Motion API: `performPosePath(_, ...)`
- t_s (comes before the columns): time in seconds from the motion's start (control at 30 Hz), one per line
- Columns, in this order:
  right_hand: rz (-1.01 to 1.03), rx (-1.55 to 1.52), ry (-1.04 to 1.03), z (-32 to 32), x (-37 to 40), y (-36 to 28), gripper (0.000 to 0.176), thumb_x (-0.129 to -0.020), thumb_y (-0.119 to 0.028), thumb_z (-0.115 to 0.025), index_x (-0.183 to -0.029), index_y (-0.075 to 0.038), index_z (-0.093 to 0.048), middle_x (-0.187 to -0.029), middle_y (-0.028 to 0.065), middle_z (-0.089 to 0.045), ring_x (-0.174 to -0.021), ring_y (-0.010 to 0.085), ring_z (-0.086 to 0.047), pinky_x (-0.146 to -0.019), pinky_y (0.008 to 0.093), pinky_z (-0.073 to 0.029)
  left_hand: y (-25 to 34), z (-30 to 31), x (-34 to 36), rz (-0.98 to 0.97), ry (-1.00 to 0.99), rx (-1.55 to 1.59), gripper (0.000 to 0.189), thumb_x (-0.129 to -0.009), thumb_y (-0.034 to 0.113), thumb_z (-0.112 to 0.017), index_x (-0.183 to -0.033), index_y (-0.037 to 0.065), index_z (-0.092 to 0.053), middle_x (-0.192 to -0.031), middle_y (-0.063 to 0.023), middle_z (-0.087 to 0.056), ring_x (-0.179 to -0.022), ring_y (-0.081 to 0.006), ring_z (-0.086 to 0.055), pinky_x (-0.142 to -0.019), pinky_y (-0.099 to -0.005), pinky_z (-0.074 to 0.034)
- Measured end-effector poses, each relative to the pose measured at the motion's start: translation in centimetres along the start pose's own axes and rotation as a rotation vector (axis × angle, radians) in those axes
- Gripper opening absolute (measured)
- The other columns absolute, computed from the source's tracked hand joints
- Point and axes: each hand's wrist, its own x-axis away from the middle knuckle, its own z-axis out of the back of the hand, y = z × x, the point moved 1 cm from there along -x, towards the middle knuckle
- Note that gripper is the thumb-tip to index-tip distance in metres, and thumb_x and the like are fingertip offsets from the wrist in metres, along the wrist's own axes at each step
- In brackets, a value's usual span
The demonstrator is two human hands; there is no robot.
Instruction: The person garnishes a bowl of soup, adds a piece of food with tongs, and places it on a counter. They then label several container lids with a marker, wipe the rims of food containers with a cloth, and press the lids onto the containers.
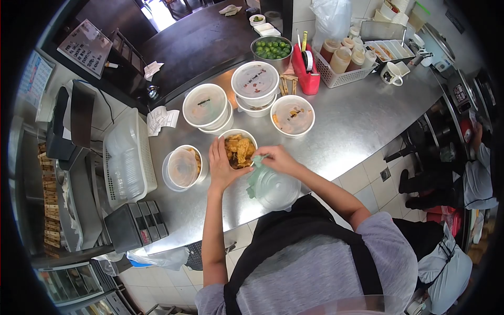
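Observation:
A white bowl of browned fried food [239, 149] stands on the steel counter. My left hand [224, 165] rests against its left side, fingers spread along the rim. At the bowl's right edge, my right hand [279, 160] pinches a green cloth or wipe [257, 181]. A clear round lid [278, 190] lies at the counter's front edge, just below my right hand. To the left stands another bowl of food [200, 167] with a clear lid [182, 168] leaning on it. Behind are lidded bowls [205, 105], a lidded stack [255, 80] and a single lidded bowl [292, 116].
A basket of clear lids [123, 157] and papers [160, 119] are at the left. Behind stand a pot of green limes [272, 50], a red holder [305, 73] and a basket of sauce bottles [344, 60]. Two other people [443, 257] are at the right.

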Motion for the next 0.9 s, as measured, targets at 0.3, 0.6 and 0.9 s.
performPosePath(0.3, -0.028, -0.023, -0.026, 0.5, -0.7, 0.0, 0.023, -0.069, 0.001, -0.054, -0.090, -0.005, -0.063, -0.080, 0.0091, -0.064, -0.069, 0.0195, -0.062, -0.064, 0.0288, -0.047, -0.1, 0.0, -0.1, 0.018, -0.004, 0.021, 0.116, -0.045, 0.049, -0.080, -0.132, -0.001, -0.023, -0.134, -0.0250, -0.027, -0.123, -0.0404, -0.026, -0.101, -0.0461, -0.026)
performPosePath(0.6, -0.097, -0.157, -0.005, 1.2, -1.4, 2.3, 0.025, -0.070, 0.004, -0.053, -0.092, -0.004, -0.062, -0.083, 0.0078, -0.065, -0.073, 0.0150, -0.062, -0.066, 0.0276, -0.047, -0.1, 0.0, -0.1, 0.034, -0.013, 0.037, 0.116, -0.044, 0.048, -0.081, -0.132, -0.001, -0.024, -0.134, -0.0241, -0.027, -0.122, -0.0403, -0.026, -0.101, -0.0460, -0.026)
performPosePath(0.9, -0.126, -0.205, -0.017, 0.9, -1.2, 1.8, 0.023, -0.074, 0.004, -0.054, -0.094, -0.003, -0.062, -0.085, 0.0060, -0.065, -0.075, 0.0081, -0.059, -0.066, 0.0235, -0.047, -0.4, -0.1, 0.0, 0.027, -0.002, 0.067, 0.112, -0.045, 0.045, -0.081, -0.131, 0.000, -0.025, -0.134, -0.0239, -0.027, -0.122, -0.0403, -0.027, -0.101, -0.0462, -0.026)
